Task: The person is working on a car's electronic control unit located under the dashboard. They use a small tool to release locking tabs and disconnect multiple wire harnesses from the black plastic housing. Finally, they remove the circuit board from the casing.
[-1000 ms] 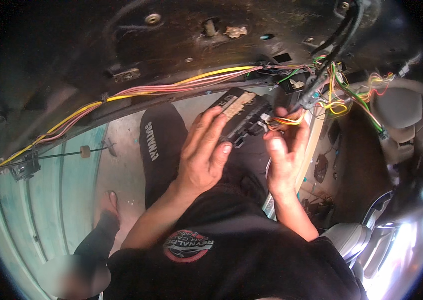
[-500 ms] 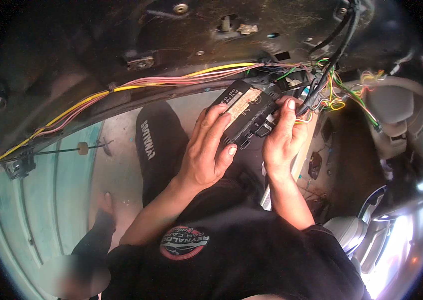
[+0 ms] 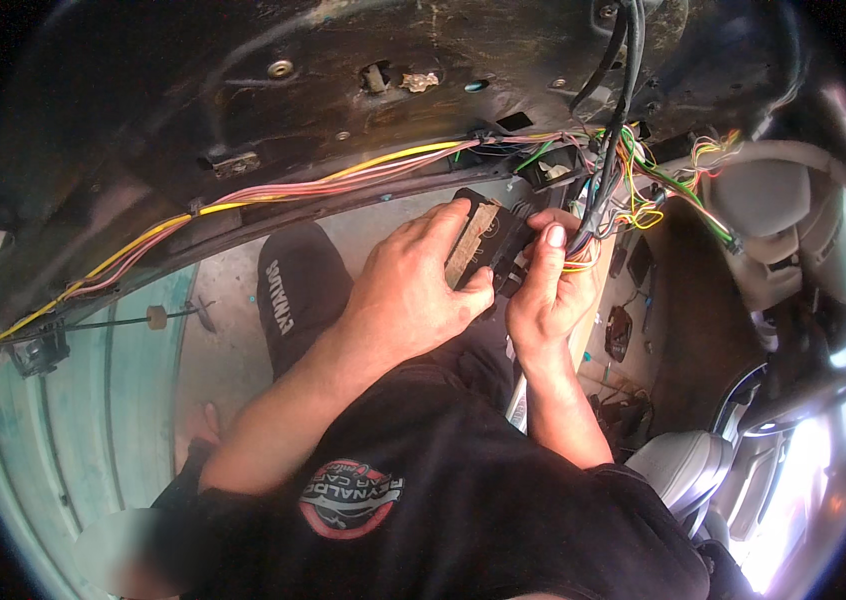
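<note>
A flat black electronic module with a worn tan strip of tape on its top is held between my hands. My left hand grips its left side, with the thumb bent over the near edge. At the other side my right hand has its thumb raised and its fingers curled round the wires and connector where they meet the module; the exact grip is partly hidden. A bundle of multicoloured wires hangs just beyond my right hand, joined by thick black cables.
Yellow and pink wires run along the edge of a dark metal panel. A car seat and cabin floor lie to the right. At the lower left, a person's foot shows near a green corrugated surface.
My left hand has shifted and now wraps further over the module, covering more of it. The module has tilted. The view has moved slightly, and my right hand stays at the wires.
</note>
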